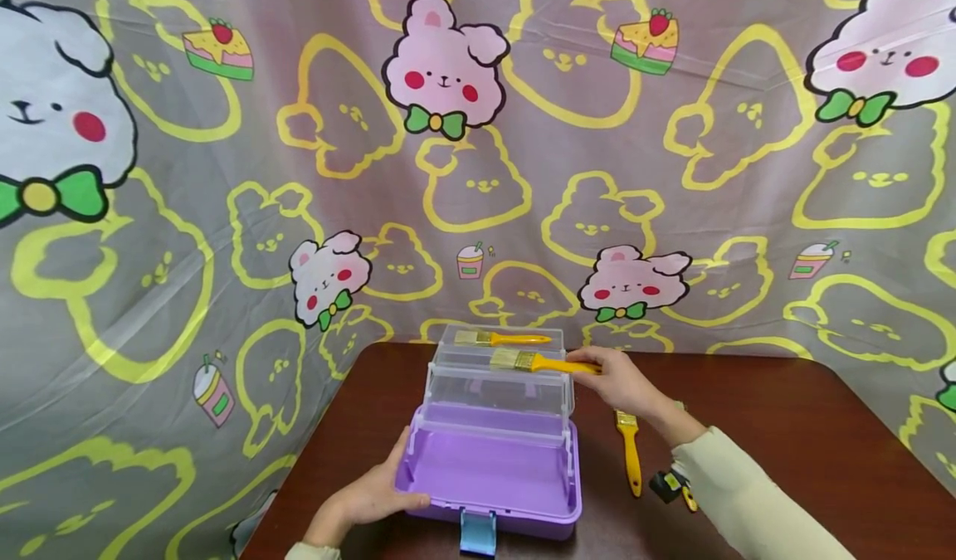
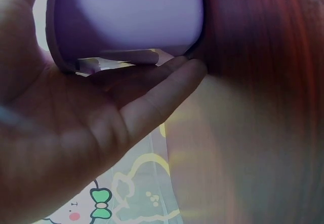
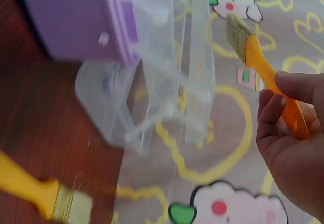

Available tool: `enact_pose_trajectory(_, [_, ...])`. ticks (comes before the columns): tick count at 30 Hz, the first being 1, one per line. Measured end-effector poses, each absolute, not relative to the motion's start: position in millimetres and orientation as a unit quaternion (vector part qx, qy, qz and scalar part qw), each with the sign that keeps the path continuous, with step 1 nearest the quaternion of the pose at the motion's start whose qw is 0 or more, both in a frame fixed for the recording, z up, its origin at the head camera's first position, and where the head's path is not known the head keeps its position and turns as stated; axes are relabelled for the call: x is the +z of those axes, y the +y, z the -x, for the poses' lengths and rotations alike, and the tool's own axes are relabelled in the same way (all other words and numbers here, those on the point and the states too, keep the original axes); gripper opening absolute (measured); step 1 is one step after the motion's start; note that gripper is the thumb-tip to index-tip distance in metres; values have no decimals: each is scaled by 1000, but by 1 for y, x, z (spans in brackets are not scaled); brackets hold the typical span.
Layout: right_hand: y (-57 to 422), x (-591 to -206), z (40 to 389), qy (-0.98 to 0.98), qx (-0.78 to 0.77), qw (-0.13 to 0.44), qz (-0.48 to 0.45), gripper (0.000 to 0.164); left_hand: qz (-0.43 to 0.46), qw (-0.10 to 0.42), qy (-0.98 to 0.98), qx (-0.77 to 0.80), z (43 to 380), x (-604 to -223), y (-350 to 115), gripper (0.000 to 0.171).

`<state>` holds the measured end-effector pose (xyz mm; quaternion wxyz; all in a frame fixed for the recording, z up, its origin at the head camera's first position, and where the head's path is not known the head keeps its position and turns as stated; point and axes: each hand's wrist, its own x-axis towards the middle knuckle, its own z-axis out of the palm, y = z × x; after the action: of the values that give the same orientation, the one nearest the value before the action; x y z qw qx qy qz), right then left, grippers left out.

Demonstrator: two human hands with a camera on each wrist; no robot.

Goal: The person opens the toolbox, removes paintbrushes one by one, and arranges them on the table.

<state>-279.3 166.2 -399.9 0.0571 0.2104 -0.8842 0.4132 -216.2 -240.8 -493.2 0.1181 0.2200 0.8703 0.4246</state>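
Note:
A purple toolbox (image 1: 485,473) sits with its clear lid raised and its clear trays (image 1: 496,394) fanned up at the back. My left hand (image 1: 377,485) holds the box at its left side, thumb by the front rim; in the left wrist view the fingers (image 2: 152,100) lie along the purple wall. My right hand (image 1: 616,377) pinches the yellow handle of a paintbrush (image 1: 534,362), bristles pointing left above the trays. Behind it, another paintbrush (image 1: 500,339) lies in the top tray. The right wrist view shows the held paintbrush (image 3: 260,62) between thumb and fingers.
Right of the box, a yellow-handled paintbrush (image 1: 629,452) lies on the dark wooden table (image 1: 792,444). Close by is a small black and yellow item (image 1: 670,487), partly behind the right sleeve. A light blue latch (image 1: 478,532) hangs at the box front. A patterned curtain (image 1: 523,162) surrounds the table.

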Motion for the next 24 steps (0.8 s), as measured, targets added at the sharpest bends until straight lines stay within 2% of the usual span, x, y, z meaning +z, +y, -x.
enact_pose_trajectory(7, [214, -402, 268, -891, 424, 59, -151, 33, -212, 139, 861, 441, 216, -489, -240, 113])
enact_pose_trajectory(16, [271, -415, 252, -895, 430, 66, -102, 43, -216, 132, 860, 444, 217, -489, -240, 113])
enact_pose_trajectory(24, [321, -436, 238, -918, 373, 109, -77, 41, -233, 123, 856, 445, 215, -491, -241, 112])
